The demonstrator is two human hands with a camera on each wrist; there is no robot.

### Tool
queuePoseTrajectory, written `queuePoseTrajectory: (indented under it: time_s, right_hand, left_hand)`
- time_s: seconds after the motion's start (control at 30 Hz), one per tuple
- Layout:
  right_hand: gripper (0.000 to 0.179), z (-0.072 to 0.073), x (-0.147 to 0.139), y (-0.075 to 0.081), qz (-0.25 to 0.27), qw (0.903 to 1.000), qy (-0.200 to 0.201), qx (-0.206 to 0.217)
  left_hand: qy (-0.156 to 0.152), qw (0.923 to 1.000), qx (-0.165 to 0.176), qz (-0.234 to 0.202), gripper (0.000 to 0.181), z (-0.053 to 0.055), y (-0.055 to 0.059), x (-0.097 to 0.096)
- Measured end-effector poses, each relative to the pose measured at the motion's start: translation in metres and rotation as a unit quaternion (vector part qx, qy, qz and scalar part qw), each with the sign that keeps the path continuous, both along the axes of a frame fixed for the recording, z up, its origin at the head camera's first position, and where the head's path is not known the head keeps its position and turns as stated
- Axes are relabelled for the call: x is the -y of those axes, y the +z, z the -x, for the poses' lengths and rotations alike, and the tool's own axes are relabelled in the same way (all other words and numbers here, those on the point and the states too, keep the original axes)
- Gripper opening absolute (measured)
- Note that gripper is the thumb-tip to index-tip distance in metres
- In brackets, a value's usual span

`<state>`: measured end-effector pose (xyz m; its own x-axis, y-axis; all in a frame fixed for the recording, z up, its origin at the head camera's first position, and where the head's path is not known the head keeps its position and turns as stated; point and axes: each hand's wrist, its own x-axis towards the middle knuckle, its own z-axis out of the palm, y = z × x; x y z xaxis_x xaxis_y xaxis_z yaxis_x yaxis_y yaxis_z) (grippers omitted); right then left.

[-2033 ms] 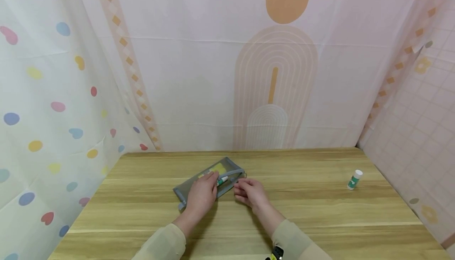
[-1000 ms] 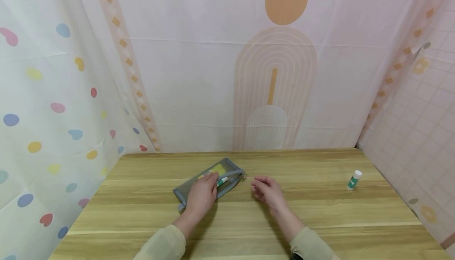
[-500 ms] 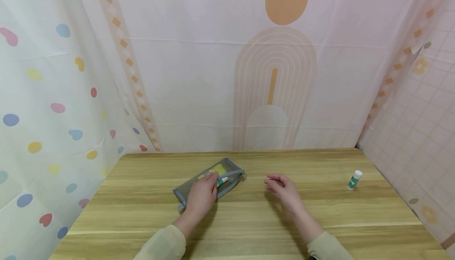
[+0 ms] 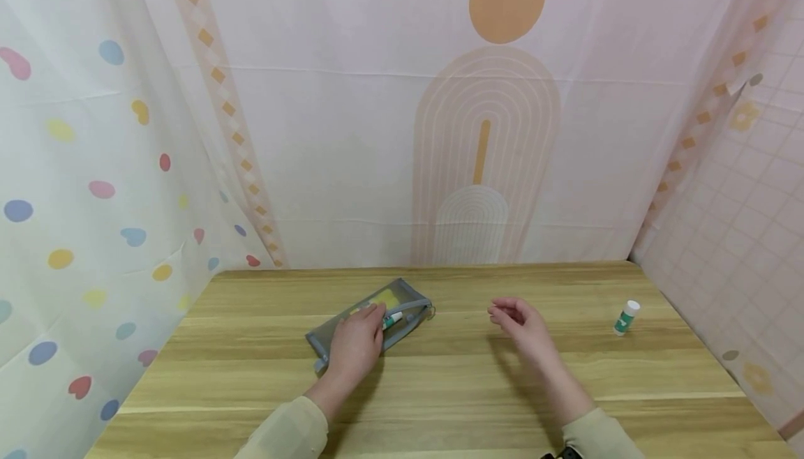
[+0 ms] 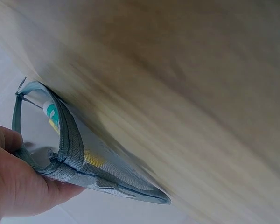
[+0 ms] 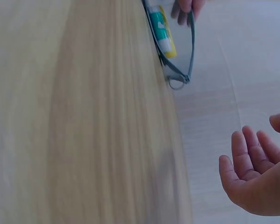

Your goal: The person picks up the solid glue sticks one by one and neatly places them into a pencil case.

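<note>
A grey mesh zip pouch (image 4: 331,334) lies slanted on the table, its zipped side gaping. My left hand (image 4: 358,337) grips the upper edge of that opening; in the left wrist view the thumb reaches over the rim. Inside are a green-and-white glue stick (image 6: 159,28) and something yellow, partly covered by the mesh and hand. My right hand (image 4: 524,326) hovers over the table to the right of the pouch, fingers loosely bent and holding nothing. Farther right, a second glue stick (image 4: 627,318) with a white cap stands upright.
The wood-grain table (image 4: 440,403) runs back to a pale patterned curtain (image 4: 339,166). A dotted curtain (image 4: 75,236) hangs at the left and a checked one (image 4: 741,236) at the right. A ring hangs from the pouch's zip end.
My right hand has left the pouch's zip end and moved right, its fingers loosening. The left hand and pouch stay where they were.
</note>
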<state>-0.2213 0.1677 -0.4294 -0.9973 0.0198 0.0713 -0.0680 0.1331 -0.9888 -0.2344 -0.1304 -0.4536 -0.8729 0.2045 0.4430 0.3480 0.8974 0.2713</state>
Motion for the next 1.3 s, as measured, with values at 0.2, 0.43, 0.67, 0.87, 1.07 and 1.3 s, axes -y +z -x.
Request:
queuePoseTrajectory:
  time_s: [0.2, 0.43, 0.67, 0.87, 1.07, 1.3]
  right_hand:
    - [0.033, 0.0, -0.014, 0.002, -0.015, 0.9997, -0.003, -0.018]
    - [0.033, -0.006, -0.033, 0.006, -0.055, 0.9977, -0.021, -0.036]
    - [0.036, -0.014, -0.059, 0.011, -0.113, 0.9923, -0.031, -0.041]
    - [0.035, -0.019, -0.076, 0.011, -0.16, 0.9834, -0.044, -0.073]
    - [0.036, -0.024, -0.087, 0.011, -0.203, 0.9721, -0.055, -0.104]
    - [0.034, -0.03, -0.097, 0.011, -0.238, 0.957, -0.08, -0.146]
  left_hand:
    - [-0.001, 1.0, -0.004, -0.002, 0.033, 0.0, 0.0, 0.0]
    - [-0.002, 1.0, -0.001, -0.005, 0.033, 0.0, 0.0, 0.0]
    - [-0.001, 1.0, 0.002, -0.002, 0.033, 0.001, -0.001, 0.001]
    - [-0.002, 1.0, -0.005, -0.001, 0.032, 0.001, -0.002, 0.001]
    - [-0.003, 1.0, -0.005, -0.002, 0.032, 0.001, -0.001, 0.001]
    - [-0.003, 1.0, -0.001, -0.001, 0.032, 0.001, 0.0, 0.001]
